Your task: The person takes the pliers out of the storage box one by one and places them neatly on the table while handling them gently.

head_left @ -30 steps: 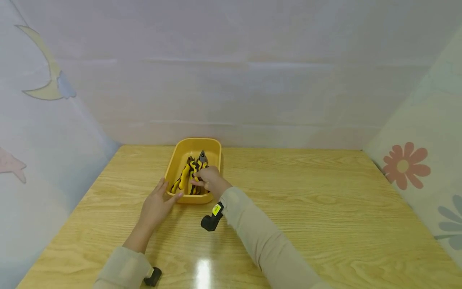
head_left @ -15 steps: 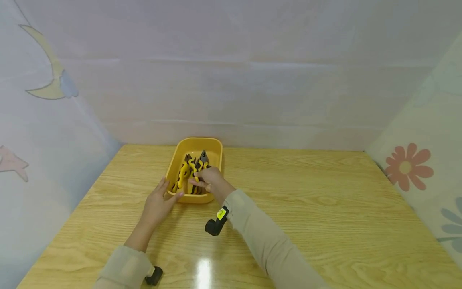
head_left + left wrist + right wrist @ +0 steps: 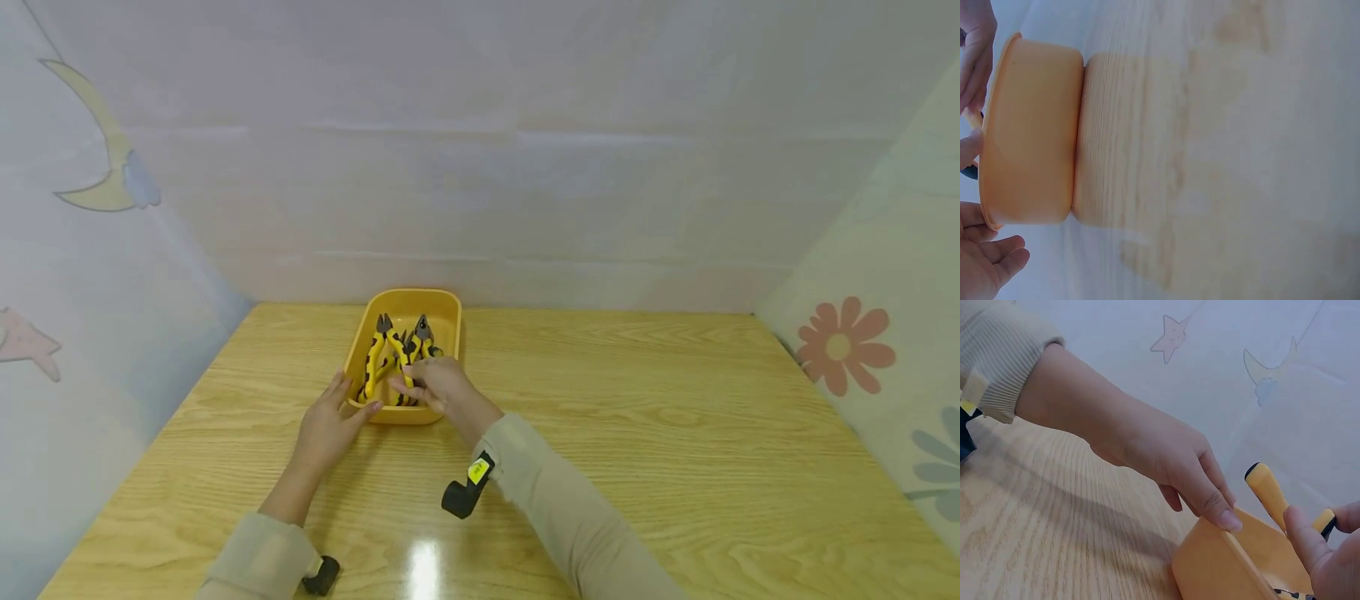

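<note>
A yellow plastic bin (image 3: pixel 420 414) holds several pliers with yellow-and-black handles. My left hand (image 3: pixel 327 427) grips its near left corner, thumb over the rim and fingers along the outer side. Reaching into the bin, my right hand (image 3: pixel 442 383) pinches one handle of a pair of pliers (image 3: pixel 372 360), whose handles stand spread and whose dark head points away. More pliers (image 3: pixel 422 328) lie to the right, partly covered by that hand. In the right wrist view, a yellow handle (image 3: pixel 1266 489) with a black end sticks up above the rim, beside my right thumb.
The bin stands at the far edge of the wooden table (image 3: pixel 637 417), close to the pale back wall (image 3: pixel 480 200). Printed side walls rise left and right. A black wrist camera (image 3: pixel 463 493) hangs from the right cuff, another (image 3: pixel 322 575) from the left.
The pliers in my right hand have shifted left within the bin, and their handles have spread wider. My right hand has drawn slightly nearer. The left hand and the bin stay put.
</note>
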`<state>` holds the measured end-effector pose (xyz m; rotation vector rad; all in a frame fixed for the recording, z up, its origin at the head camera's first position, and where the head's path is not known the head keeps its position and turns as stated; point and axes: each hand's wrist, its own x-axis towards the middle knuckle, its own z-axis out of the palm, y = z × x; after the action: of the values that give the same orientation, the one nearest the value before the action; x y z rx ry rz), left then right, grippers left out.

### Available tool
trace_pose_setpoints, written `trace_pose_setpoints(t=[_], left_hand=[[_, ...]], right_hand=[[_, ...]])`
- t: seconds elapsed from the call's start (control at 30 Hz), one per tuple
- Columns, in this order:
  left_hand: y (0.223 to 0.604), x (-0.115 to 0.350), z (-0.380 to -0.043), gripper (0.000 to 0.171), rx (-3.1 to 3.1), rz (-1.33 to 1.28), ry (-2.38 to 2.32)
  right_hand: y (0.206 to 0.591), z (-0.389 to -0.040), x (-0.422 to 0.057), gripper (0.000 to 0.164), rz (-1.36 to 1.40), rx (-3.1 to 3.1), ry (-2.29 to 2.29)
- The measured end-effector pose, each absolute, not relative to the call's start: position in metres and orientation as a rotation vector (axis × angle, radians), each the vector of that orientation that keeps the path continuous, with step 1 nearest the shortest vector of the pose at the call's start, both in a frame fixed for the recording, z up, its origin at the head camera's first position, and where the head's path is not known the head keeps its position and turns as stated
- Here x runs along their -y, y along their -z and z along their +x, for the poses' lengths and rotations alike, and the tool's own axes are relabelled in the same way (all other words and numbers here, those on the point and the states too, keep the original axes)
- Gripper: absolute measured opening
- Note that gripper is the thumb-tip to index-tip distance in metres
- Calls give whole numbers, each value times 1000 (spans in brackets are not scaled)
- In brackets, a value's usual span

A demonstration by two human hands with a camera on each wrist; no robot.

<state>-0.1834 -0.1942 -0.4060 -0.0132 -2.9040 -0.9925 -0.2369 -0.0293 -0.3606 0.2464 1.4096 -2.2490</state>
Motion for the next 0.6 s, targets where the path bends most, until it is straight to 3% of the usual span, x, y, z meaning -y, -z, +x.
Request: trace_pose_setpoints(t=[0.6], left_hand=[[402, 194, -184, 85, 2922, 7, 982]], right_hand=[[359, -227, 8, 45, 172, -1335, 2343]])
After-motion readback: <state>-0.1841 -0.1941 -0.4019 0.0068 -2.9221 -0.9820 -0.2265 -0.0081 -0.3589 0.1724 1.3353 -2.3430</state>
